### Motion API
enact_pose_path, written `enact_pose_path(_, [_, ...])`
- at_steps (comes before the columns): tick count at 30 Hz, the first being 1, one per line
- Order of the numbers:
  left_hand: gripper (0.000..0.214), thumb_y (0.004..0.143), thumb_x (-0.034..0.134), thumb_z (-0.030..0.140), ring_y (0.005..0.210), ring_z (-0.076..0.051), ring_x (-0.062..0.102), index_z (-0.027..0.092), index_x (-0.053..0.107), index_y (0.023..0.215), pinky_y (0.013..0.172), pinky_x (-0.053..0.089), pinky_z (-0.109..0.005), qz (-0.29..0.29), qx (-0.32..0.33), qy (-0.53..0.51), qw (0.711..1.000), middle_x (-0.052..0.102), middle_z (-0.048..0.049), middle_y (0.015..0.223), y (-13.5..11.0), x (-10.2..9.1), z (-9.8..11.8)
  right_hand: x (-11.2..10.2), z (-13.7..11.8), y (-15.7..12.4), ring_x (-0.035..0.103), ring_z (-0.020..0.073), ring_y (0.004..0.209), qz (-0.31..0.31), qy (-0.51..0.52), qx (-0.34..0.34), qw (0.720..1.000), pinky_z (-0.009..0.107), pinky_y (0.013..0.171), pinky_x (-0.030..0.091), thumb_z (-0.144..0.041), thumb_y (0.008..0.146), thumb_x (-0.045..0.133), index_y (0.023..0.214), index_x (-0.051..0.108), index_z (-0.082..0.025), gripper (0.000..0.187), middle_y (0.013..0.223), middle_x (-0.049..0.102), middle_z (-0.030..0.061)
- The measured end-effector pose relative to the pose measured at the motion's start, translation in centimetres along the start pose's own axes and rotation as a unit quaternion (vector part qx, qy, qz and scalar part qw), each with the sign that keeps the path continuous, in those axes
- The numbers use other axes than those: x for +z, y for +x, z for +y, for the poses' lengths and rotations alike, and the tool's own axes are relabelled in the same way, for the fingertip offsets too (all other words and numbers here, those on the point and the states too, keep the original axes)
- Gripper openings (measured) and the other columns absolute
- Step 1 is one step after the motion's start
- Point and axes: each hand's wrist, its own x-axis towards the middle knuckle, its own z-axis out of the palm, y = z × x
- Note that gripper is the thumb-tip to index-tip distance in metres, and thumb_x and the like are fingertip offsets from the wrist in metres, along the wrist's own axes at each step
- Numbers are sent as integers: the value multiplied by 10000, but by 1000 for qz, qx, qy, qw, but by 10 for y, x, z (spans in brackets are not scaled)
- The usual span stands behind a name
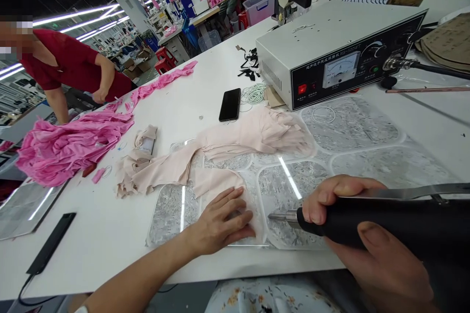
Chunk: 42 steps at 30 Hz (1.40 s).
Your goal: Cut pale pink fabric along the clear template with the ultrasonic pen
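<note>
My left hand (220, 220) lies flat with fingers together, pressing a pale pink fabric piece (216, 181) onto a clear acrylic plate (172, 210) near the table's front edge. My right hand (367, 239) is wrapped round a black handheld tool (385, 225), whose metal tip (279, 216) points left at the fabric edge beside my left fingers. More pale pink fabric pieces (253, 134) trail from the plate toward the middle of the table.
A white control box with a meter (338, 54) stands at the back right, with a black phone (230, 104) and coiled white cord (253, 93) beside it. A bright pink fabric pile (69, 144) lies left. A person in red (69, 68) leans at the far left.
</note>
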Motion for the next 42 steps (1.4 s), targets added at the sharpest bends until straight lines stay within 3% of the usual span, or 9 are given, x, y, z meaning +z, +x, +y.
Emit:
enact_pose_path(6, [240,947,598,348,1180,-266,611,125,610,1035,1065,494,-451,2,1,1,1000,631,-84,946,-1,0,0,0,3,-2,606,168,652,-7,-15,8,1000,380,623,575,-386,844,639,979,613,-294,165,804,557,17])
enact_pose_path(16, [232,923,630,364,1229,-272,583,135,599,908,1107,458,-422,8,-11,-9,1000,648,-80,933,-3,4,1,24,0,2,570,139,582,44,-23,-18,999,317,528,551,-365,811,659,904,659,-258,141,741,541,22])
enact_pose_path(25, [249,906,650,358,1242,-284,572,133,577,829,1103,463,-421,40,-4,-12,999,661,-95,954,-4,7,2,31,5,1,558,127,583,39,-12,-12,999,308,550,551,-390,803,675,918,638,-261,176,754,546,-1])
enact_pose_path(33, [234,878,685,352,1268,-293,551,142,581,880,1106,459,-438,41,-2,-3,999,666,-98,1000,-5,8,2,25,9,0,576,147,606,-5,-34,-6,999,358,576,565,-381,824,639,953,631,-278,165,794,550,14])
enact_pose_path(42, [249,925,625,345,1254,-327,555,111,598,842,1094,466,-459,64,12,4,998,664,-113,981,-7,14,1,36,9,3,550,134,592,30,-14,-8,999,317,551,531,-385,795,670,918,625,-262,179,766,540,-2])
